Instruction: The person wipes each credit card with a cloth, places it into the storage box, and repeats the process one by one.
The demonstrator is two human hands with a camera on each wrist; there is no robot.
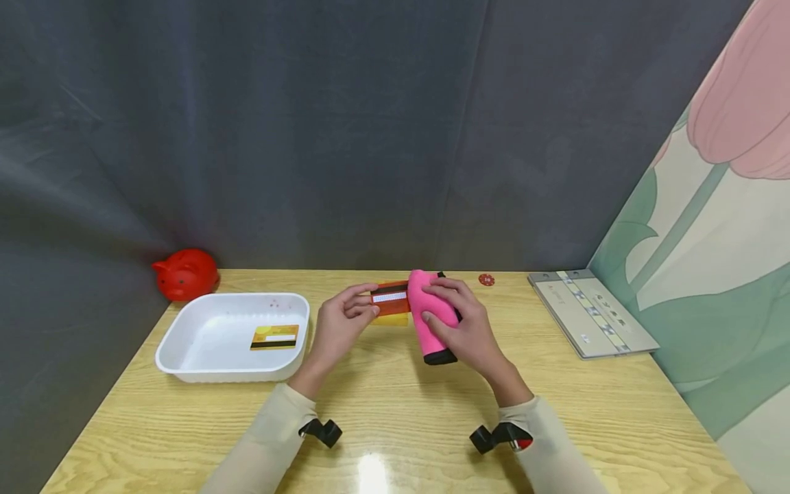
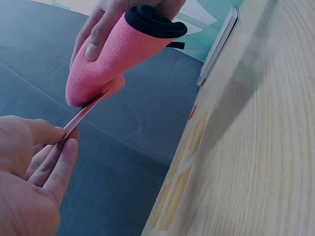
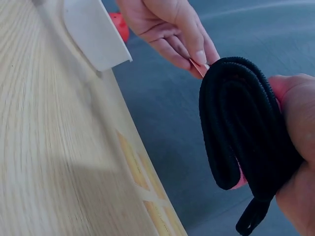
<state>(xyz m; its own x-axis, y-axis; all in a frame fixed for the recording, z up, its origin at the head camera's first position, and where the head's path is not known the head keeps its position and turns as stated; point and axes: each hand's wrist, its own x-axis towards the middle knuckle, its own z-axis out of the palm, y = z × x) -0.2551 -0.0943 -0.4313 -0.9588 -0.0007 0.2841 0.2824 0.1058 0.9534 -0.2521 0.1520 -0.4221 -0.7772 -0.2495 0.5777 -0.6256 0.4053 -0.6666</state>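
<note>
My left hand (image 1: pixel 344 321) pinches the left end of an orange-red bank card (image 1: pixel 391 298) with a black stripe and a white strip. My right hand (image 1: pixel 461 321) grips a folded pink cloth (image 1: pixel 427 302) with black edging. In the right wrist view the cloth's black folded end (image 3: pixel 241 118) and a small loop (image 3: pixel 253 216) show. The card's far end meets the cloth's folds, as the left wrist view shows beside the card (image 2: pixel 81 115); that end is hidden. Below the card, a yellow card-like piece (image 1: pixel 391 320) lies on the table, partly covered from the head view.
A white plastic tray (image 1: pixel 231 376) at left holds a yellow bank card (image 1: pixel 274 337). Behind it stands a red piggy bank (image 1: pixel 186 274). A red poker chip (image 1: pixel 486 280) lies near the table's back edge, and a grey notebook (image 1: pixel 592 313) lies at right by the flowered curtain.
</note>
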